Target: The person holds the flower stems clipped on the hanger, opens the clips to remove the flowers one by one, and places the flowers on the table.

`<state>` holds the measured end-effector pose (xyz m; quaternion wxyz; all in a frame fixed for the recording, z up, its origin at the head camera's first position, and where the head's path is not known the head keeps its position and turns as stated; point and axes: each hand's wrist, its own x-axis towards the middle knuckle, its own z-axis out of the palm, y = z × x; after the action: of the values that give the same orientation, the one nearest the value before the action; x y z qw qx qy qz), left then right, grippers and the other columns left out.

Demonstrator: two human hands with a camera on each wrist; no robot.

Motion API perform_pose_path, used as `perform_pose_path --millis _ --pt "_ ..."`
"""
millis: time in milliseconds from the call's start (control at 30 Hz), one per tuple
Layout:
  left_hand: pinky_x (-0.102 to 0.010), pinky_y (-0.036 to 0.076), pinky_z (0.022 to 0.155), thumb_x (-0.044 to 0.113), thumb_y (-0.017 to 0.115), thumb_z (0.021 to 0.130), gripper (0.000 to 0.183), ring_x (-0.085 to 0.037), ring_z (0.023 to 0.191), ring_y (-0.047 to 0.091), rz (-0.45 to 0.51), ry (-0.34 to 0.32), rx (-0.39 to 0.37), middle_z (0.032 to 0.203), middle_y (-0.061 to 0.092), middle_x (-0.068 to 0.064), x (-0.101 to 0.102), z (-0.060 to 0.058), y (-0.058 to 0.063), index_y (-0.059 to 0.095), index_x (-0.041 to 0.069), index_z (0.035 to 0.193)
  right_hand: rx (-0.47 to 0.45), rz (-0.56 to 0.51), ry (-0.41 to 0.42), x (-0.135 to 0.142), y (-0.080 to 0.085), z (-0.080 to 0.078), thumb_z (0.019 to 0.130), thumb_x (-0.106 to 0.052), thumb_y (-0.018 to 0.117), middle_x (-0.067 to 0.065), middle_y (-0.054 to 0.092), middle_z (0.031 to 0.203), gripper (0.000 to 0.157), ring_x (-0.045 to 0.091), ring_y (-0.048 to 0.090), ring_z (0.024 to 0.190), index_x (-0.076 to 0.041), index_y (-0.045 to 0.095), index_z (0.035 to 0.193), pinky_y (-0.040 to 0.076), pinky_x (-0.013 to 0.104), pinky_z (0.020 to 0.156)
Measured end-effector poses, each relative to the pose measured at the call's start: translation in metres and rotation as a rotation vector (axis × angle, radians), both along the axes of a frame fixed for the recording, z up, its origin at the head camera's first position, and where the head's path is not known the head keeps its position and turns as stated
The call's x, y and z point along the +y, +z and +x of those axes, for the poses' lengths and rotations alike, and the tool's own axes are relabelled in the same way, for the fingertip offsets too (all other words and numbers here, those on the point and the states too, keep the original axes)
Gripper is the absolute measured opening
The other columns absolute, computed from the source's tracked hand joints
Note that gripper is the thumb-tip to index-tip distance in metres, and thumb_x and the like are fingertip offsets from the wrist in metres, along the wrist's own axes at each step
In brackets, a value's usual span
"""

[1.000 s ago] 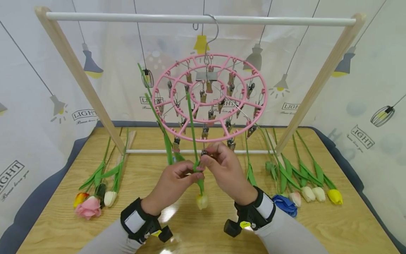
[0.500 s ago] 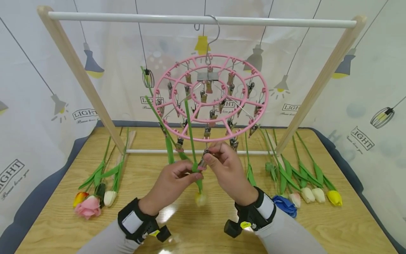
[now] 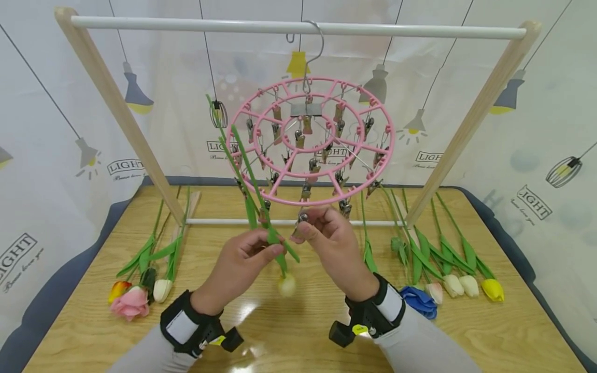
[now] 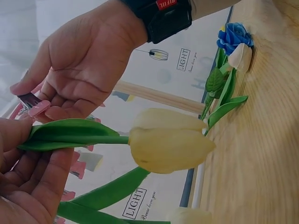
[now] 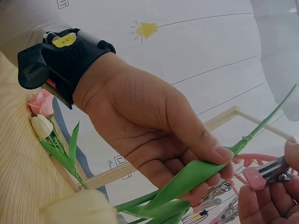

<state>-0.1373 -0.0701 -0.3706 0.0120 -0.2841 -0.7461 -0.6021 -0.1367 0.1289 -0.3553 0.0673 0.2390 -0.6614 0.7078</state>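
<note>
In the head view my left hand (image 3: 235, 269) pinches a pale yellow tulip (image 3: 286, 285) by its green stem and leaf. The bloom points down and the stem leans up to the left. My right hand (image 3: 338, 246) pinches a metal clip (image 3: 302, 220) on the front of a pink round hanger (image 3: 326, 201). Pink tips show on that clip (image 5: 254, 178) in the right wrist view, a short way from the tulip's leaf (image 5: 187, 182). Behind my left hand, another flower's green stem (image 3: 216, 119) rises past the hanger's left rim; a pale bloom (image 4: 189, 215) shows low in the left wrist view.
The hanger hooks over the white bar (image 3: 210, 25) of a wooden stand (image 3: 116, 111). On the table's left lie a pink rose (image 3: 130, 303) and several other flowers. To the right lie a blue rose (image 3: 420, 302), a yellow tulip (image 3: 492, 290) and several pale tulips.
My left hand has shifted left with the tulip, and its stem now tilts farther left, away from the clip. The right hand stays almost in place, pinching the clip.
</note>
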Motion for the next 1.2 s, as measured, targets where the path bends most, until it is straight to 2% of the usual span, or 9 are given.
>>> perform_pose_path --millis 233,400,533,633,733,867,1000,1067,1200 --pt "-0.031 0.051 0.064 0.023 0.055 0.094 0.018 -0.017 0.080 0.060 0.003 0.024 0.007 0.097 0.067 -0.005 -0.009 -0.010 -0.012 0.063 0.017 0.108 -0.044 0.021 0.014 0.000 -0.001 0.000 0.093 -0.020 0.056 0.011 0.056 0.097 0.028 0.031 0.056 0.085 0.000 0.049 0.112 0.055 0.034 0.078" --pt "-0.032 0.054 0.075 0.023 0.054 0.095 0.024 -0.017 0.090 0.061 0.014 0.046 0.016 0.102 0.067 -0.013 -0.019 -0.010 -0.013 0.061 0.011 0.114 -0.052 0.024 0.018 0.000 -0.002 -0.001 0.093 -0.019 0.056 0.012 0.056 0.096 0.028 0.035 0.056 0.086 0.001 0.050 0.112 0.056 0.037 0.079" --pt "-0.029 0.053 0.083 0.021 0.052 0.095 0.023 -0.019 0.098 0.060 0.041 0.071 0.035 0.105 0.066 -0.018 -0.029 -0.012 -0.011 0.061 0.007 0.113 -0.059 0.040 0.016 0.000 -0.002 -0.001 0.093 -0.021 0.057 0.011 0.057 0.097 0.026 0.033 0.057 0.087 -0.002 0.051 0.111 0.055 0.037 0.080" --pt "-0.027 0.053 0.083 0.018 0.051 0.096 0.022 -0.020 0.097 0.060 0.043 0.108 0.071 0.103 0.066 -0.016 -0.038 -0.015 -0.010 0.061 0.005 0.111 -0.062 0.044 0.026 -0.001 -0.003 0.000 0.093 -0.021 0.056 0.011 0.057 0.097 0.028 0.031 0.058 0.087 -0.001 0.051 0.112 0.055 0.036 0.079" --pt "-0.025 0.052 0.083 0.016 0.049 0.097 0.022 -0.021 0.095 0.060 0.048 0.139 0.083 0.102 0.067 -0.009 -0.050 -0.019 -0.010 0.060 0.005 0.112 -0.063 0.038 0.039 -0.001 -0.003 0.000 0.094 -0.020 0.056 0.012 0.057 0.097 0.029 0.031 0.057 0.086 0.001 0.050 0.112 0.055 0.036 0.079" --pt "-0.020 0.050 0.086 0.020 0.050 0.097 0.021 -0.019 0.102 0.058 0.030 0.217 0.087 0.109 0.065 0.004 -0.065 -0.027 -0.009 0.062 0.009 0.110 -0.061 0.025 0.046 -0.001 -0.003 -0.001 0.093 -0.019 0.056 0.012 0.056 0.096 0.028 0.030 0.057 0.085 0.001 0.050 0.111 0.056 0.037 0.079" --pt "-0.017 0.050 0.084 0.024 0.051 0.096 0.021 -0.016 0.106 0.057 -0.005 0.287 0.081 0.116 0.062 0.003 -0.079 -0.037 -0.013 0.064 0.011 0.106 -0.061 0.023 0.042 -0.001 -0.003 -0.002 0.093 -0.018 0.056 0.012 0.056 0.096 0.028 0.029 0.057 0.086 0.002 0.051 0.112 0.056 0.036 0.080" --pt "-0.015 0.050 0.081 0.027 0.051 0.096 0.022 -0.014 0.102 0.058 -0.055 0.330 0.082 0.116 0.063 0.001 -0.086 -0.042 -0.014 0.064 0.011 0.106 -0.064 0.028 0.039 0.000 -0.003 -0.002 0.093 -0.019 0.056 0.012 0.056 0.096 0.028 0.028 0.057 0.087 0.002 0.051 0.112 0.056 0.035 0.080" --pt "-0.018 0.051 0.070 0.037 0.053 0.094 0.029 -0.012 0.088 0.061 -0.204 0.446 0.085 0.103 0.068 -0.003 -0.101 -0.050 -0.017 0.067 0.015 0.105 -0.064 0.044 0.030 0.000 -0.003 -0.002 0.093 -0.020 0.056 0.011 0.056 0.097 0.029 0.028 0.057 0.089 0.001 0.051 0.113 0.055 0.035 0.080"
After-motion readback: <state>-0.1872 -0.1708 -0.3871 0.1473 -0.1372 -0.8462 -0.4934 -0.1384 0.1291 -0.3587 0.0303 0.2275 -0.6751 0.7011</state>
